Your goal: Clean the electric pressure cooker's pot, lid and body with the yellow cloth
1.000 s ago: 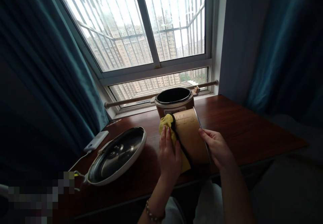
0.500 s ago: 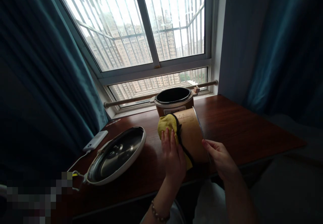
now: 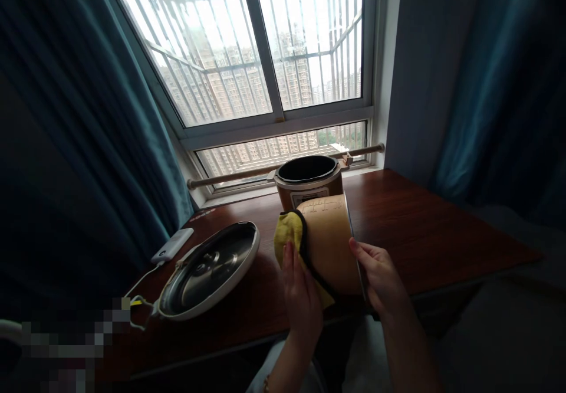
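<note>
A gold-coloured inner pot [image 3: 329, 239] is held tipped on its side over the front of the table, its rim to the right and fine level marks along its upper side. My right hand [image 3: 380, 269] grips this rim, thumb on the outer wall; its other fingers are partly hidden. Over the pot's base at the left lies a yellow cloth [image 3: 288, 231] with a dark edge. My left hand [image 3: 303, 292] holds the cloth against the base, fingers nearly straight and close together. Behind the pot stands a brown cooker body [image 3: 287, 193], open at the top with a dark inside.
A round lid [image 3: 221, 266] with a pale rim lies inner side up on the brown wooden table [image 3: 424, 222]. Farther left is a white power bank [image 3: 173, 245] with a cable. A barred window [image 3: 278, 115] and blue curtains [image 3: 132, 115] stand behind.
The marks on the inner pot have shifted, so it has turned a little between my hands. My left hand and the cloth sit slightly lower on the base. The view has moved slightly.
</note>
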The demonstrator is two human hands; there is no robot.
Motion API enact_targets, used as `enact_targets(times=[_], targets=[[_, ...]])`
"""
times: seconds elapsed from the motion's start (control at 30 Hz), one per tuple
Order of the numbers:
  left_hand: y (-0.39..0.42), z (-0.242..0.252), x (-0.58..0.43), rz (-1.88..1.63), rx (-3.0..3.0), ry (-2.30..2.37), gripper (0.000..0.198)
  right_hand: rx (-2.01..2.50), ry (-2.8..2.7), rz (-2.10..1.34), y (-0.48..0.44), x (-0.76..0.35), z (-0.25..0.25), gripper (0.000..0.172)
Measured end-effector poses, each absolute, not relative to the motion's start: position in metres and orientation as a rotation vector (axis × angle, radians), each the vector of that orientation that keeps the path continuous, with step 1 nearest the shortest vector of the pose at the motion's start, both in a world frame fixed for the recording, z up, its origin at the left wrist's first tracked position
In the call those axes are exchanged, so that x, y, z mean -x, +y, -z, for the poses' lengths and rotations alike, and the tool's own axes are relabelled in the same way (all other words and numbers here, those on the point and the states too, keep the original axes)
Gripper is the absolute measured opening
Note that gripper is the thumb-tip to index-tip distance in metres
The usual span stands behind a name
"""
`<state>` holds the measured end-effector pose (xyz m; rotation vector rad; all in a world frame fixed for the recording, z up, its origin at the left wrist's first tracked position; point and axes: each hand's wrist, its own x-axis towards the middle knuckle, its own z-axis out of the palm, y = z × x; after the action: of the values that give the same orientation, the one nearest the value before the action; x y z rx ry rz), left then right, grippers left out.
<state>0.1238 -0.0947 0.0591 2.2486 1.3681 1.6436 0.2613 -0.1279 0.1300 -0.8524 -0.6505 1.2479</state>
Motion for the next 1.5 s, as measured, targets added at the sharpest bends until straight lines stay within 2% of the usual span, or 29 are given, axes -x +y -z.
enact_targets(times=[0.1,0.2,0.33,0.43,0.53,0.67,0.9,1.0,1.1,1.27,1.37,1.5], targets=[[-0.095,-0.061,-0.121,-1.682,-2.145,1.351,0.055,0.838,-0.64,-1.252,-0.126,-0.259,-0.135,0.039],[-0.102,-0.066,-0.128,-1.663,-2.37,1.341,0.058,0.823,-0.631,-1.215,-0.124,-0.257,-0.134,0.037],[-0.113,-0.069,-0.142,-1.456,-2.802,1.225,0.059,0.852,-0.628,-1.148,-0.124,-0.26,-0.126,0.039],[-0.114,-0.067,-0.146,-1.43,-2.864,1.207,0.057,0.847,-0.616,-1.202,-0.128,-0.265,-0.122,0.039],[-0.105,-0.063,-0.139,-1.557,-2.61,1.3,0.056,0.865,-0.634,-1.227,-0.132,-0.269,-0.123,0.04],[-0.093,-0.056,-0.124,-1.696,-1.984,1.252,0.05,0.997,-0.656,-1.199,-0.136,-0.273,-0.128,0.045],[-0.089,-0.05,-0.111,-1.535,-1.222,1.275,0.052,1.108,-0.912,-1.314,-0.14,-0.273,-0.13,0.041],[-0.092,-0.046,-0.114,-1.6,-1.42,1.274,0.048,1.083,-0.936,-1.304,-0.14,-0.272,-0.128,0.041],[-0.098,-0.041,-0.119,-1.648,-1.981,1.216,0.05,1.07,-0.942,-1.277,-0.14,-0.27,-0.127,0.042],[-0.11,-0.036,-0.124,-1.461,-2.718,0.989,0.06,1.097,-0.89,-1.2,-0.139,-0.262,-0.132,0.042],[-0.112,-0.038,-0.122,-1.501,-2.724,1.007,0.06,1.101,-0.85,-1.169,-0.138,-0.26,-0.131,0.04],[-0.103,-0.04,-0.118,-1.655,-2.237,1.203,0.055,1.158,-0.69,-1.021,-0.133,-0.26,-0.125,0.04]])
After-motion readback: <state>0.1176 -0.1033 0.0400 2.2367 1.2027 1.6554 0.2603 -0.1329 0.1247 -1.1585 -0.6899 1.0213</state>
